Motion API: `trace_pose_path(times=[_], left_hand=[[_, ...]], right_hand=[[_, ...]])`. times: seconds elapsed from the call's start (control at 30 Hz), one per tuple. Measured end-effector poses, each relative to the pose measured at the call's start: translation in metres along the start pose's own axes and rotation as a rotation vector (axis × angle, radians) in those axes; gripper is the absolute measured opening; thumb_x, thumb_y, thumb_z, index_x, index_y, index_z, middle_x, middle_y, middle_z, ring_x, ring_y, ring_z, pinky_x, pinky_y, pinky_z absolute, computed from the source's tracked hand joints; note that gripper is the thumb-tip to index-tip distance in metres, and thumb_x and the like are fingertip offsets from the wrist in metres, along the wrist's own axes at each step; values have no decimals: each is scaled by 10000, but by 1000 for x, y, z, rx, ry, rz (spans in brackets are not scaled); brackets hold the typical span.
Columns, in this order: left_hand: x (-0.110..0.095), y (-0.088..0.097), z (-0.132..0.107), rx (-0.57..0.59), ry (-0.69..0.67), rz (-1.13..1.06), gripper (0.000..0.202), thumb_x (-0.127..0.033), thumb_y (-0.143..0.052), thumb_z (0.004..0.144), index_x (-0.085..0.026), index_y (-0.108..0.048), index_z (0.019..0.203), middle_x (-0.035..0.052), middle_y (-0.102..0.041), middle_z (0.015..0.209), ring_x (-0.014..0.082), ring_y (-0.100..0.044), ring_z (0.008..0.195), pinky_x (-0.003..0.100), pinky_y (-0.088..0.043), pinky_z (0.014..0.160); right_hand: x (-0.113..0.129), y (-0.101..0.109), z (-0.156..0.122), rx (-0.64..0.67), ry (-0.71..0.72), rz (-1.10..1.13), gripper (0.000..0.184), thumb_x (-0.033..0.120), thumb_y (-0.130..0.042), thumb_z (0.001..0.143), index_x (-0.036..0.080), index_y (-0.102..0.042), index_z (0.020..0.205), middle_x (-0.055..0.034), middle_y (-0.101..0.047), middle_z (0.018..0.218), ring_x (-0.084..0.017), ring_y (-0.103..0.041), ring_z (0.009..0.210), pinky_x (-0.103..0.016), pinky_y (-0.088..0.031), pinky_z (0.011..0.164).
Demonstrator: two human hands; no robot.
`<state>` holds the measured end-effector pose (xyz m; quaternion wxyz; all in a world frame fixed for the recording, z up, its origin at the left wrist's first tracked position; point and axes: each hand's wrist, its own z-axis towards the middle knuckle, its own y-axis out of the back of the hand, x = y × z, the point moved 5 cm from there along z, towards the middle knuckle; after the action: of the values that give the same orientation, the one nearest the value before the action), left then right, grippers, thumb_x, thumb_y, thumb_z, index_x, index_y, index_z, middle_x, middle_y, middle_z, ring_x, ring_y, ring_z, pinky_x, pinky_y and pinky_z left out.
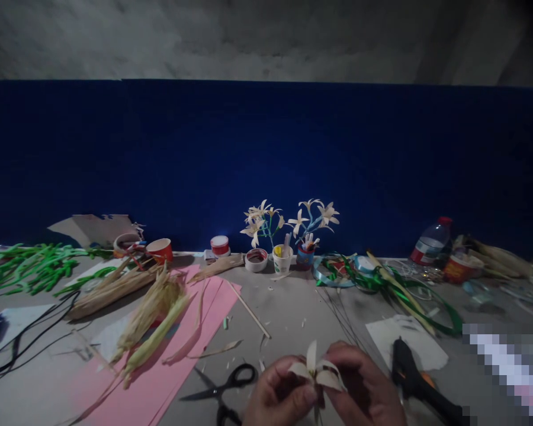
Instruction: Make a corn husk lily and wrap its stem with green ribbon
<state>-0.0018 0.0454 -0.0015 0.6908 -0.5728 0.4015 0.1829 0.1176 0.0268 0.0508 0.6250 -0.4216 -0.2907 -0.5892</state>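
Observation:
A pale flower (312,365) made of strips like corn husk is held between my two hands at the lower middle. My left hand (281,393) pinches its base with the thumb in front. Curled around the right side, my right hand (365,381) grips the flower near its petals; some of its fingers are hidden. Open-bladed black scissors (220,390) lie just left of my left hand. Beside my right hand is a black glue gun (411,373) on the table, near a white paper sheet (411,340).
Finished flowers stand in a white cup (282,260) and a blue-red cup (305,258) at the back. Corn husks (153,307) lie on pink paper (195,343) at left, near green pipe cleaners (39,269). Green ribbon (444,310) and a bottle (430,242) are at right. Pixelation hides the lower right.

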Motion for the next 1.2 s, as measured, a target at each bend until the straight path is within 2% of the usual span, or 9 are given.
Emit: trace_pose_path(times=[0.1, 0.27, 0.4, 0.5, 0.63, 0.73, 0.93, 1.07, 1.2], left_hand=[[-2, -2, 0, 11, -15, 0, 281, -344, -851, 593, -133, -668, 625, -3, -612, 594, 114, -530, 612, 216, -369, 610], [-3, -1, -2, -7, 8, 28, 308, -370, -851, 587, -124, -673, 640, 3, -621, 595, 108, -522, 598, 210, -350, 589], [-7, -1, -5, -64, 54, 53, 338, -375, -871, 545, -127, -680, 670, -1, -633, 597, 102, -529, 587, 203, -347, 588], [-11, -5, -7, -65, 55, 62, 342, -378, -876, 531, -130, -668, 640, -4, -627, 587, 100, -528, 578, 202, -356, 586], [-13, -7, -7, -50, 49, 75, 339, -380, -871, 540, -125, -672, 643, 7, -627, 590, 106, -536, 577, 209, -373, 588], [-12, -6, -7, -57, 38, 71, 325, -358, -871, 549, -123, -685, 673, 9, -630, 616, 106, -545, 592, 205, -377, 591], [-12, -4, -6, -60, 16, 63, 296, -323, -869, 560, -129, -671, 663, -1, -605, 654, 116, -551, 625, 213, -394, 616], [-12, -5, -5, -44, 6, 90, 289, -320, -852, 586, -130, -643, 648, -5, -581, 660, 115, -522, 634, 214, -393, 623], [-11, -4, -4, -47, 5, 98, 301, -323, -854, 580, -134, -627, 635, -7, -574, 670, 113, -514, 634, 211, -390, 620]], right_hand=[[-1, 1, 3, 156, 39, 21, 76, 204, -660, 822, 270, -675, 855, 10, -597, 713, -136, -583, 614, -199, -488, 562], [-11, 9, -1, 67, -10, 28, 68, 186, -651, 831, 246, -623, 818, 21, -547, 723, -124, -551, 615, -193, -478, 554], [-2, 11, -3, 86, 226, -104, 271, 40, -586, 807, 268, -575, 953, -3, -528, 818, -151, -545, 693, -213, -491, 560], [12, 13, -2, 54, 423, -264, 437, -46, -545, 756, 275, -541, 1051, -33, -500, 952, -175, -534, 803, -258, -507, 636], [26, 7, 1, 147, 553, -519, 436, -80, -544, 724, 269, -592, 981, -42, -459, 1061, -187, -535, 891, -307, -498, 733], [31, 6, 3, 158, 574, -591, 360, -66, -548, 729, 251, -604, 891, -37, -464, 1029, -198, -541, 919, -320, -494, 748], [36, 6, 2, 176, 641, -662, 318, -42, -592, 700, 238, -593, 852, -42, -522, 950, -211, -579, 866, -342, -524, 704], [38, 4, 2, 156, 588, -677, 335, -19, -614, 680, 262, -584, 862, -37, -555, 888, -225, -591, 821, -373, -520, 697], [31, 6, -1, 86, 542, -558, 401, -31, -603, 683, 280, -566, 933, -33, -558, 908, -223, -577, 847, -367, -507, 719]])
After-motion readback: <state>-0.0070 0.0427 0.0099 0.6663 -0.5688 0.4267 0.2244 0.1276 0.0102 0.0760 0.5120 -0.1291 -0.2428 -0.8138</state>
